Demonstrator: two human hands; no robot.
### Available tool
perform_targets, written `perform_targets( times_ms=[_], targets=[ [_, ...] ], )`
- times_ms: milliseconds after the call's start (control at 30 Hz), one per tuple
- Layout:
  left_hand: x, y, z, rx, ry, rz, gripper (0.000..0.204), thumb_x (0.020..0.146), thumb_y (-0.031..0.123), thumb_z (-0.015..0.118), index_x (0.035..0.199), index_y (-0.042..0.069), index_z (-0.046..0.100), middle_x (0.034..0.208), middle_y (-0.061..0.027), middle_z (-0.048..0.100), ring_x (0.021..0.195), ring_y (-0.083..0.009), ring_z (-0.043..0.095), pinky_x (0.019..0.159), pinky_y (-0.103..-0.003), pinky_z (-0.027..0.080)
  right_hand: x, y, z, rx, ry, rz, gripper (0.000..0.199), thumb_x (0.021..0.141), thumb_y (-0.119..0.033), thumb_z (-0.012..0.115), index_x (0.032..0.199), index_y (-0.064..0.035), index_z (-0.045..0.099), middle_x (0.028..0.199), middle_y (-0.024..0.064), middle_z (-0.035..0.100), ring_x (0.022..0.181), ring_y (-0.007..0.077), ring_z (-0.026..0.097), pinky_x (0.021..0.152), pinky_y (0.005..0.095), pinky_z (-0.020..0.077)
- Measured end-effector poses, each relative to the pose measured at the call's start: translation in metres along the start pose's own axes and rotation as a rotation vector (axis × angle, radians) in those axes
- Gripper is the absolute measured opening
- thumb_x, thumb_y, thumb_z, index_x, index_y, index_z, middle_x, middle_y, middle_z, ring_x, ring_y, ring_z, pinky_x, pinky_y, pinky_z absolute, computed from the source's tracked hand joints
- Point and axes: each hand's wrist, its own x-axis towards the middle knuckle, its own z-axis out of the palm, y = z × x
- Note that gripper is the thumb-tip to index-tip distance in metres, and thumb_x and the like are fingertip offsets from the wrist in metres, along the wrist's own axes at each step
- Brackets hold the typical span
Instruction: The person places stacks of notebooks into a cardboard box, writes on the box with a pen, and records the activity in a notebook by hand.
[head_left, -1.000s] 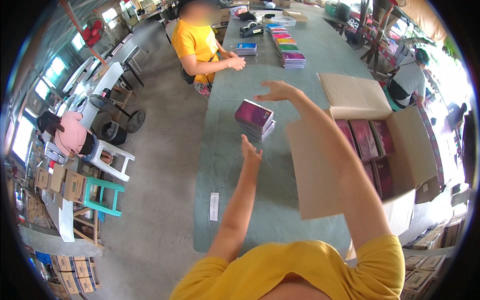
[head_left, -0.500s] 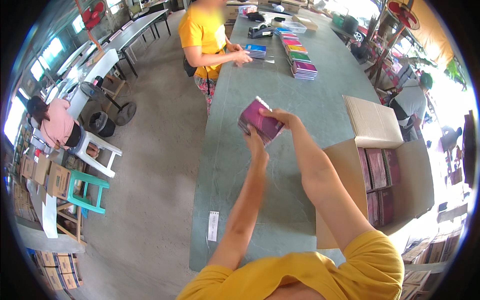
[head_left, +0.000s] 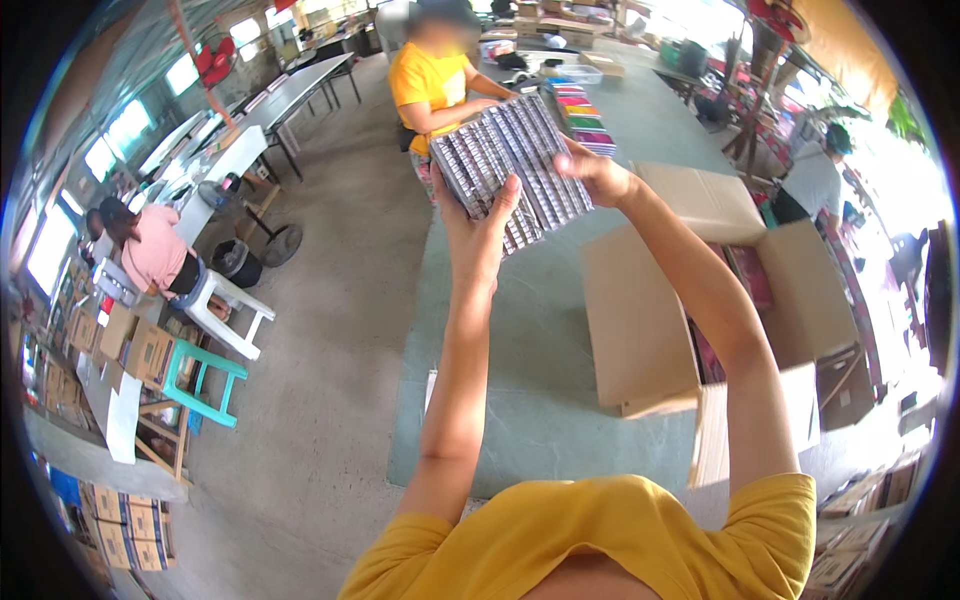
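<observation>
Hands raise a stack (head_left: 515,165) of flat packs above the table (head_left: 520,400), spines showing. Left hand (head_left: 480,235) cups its lower edge from beneath to bear the weight; right hand (head_left: 598,175) clasps the far side, steadying it. Open carton (head_left: 640,320) waits just right, a seated co-worker (head_left: 435,85) beyond.

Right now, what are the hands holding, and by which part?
Both hands hold one stack of thin packs, raised over the table. The left hand grips its lower left edge; the right hand grips its right edge.
</observation>
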Motion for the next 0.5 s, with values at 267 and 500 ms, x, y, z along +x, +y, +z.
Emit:
perform_targets(
  times_ms=[267, 500],
  targets=[
    [-0.123, 0.024, 0.033, -0.334, -0.305, -0.234, 0.060, 0.093, 0.042, 0.060, 0.135, 0.002, 0.045, 0.126, -0.0079, 0.057, 0.114, -0.0209, 0.056, 0.098, -0.039, 0.045, -0.217, -0.104, 0.018, -1.209, 0.427, 0.503, 0.097, 0.065, -0.048, 0.079, 0.148, -0.0190, 0.038, 0.108, 0.0131, 0.065, 0.102, 0.0221, 0.061, 0.093, 0.0315, 0.0426],
    [-0.151, 0.018, 0.078, -0.428, -0.238, -0.267, 0.055, 0.095, 0.045, 0.055, 0.136, 0.009, 0.045, 0.128, -0.0054, 0.056, 0.116, -0.0222, 0.055, 0.098, -0.044, 0.045, -0.306, -0.001, 0.028, -1.451, 0.378, 0.984, 0.102, 0.077, -0.076, 0.052, 0.145, -0.0021, 0.037, 0.133, 0.0244, 0.053, 0.126, 0.0379, 0.049, 0.105, 0.0394, 0.0385]
  ],
)
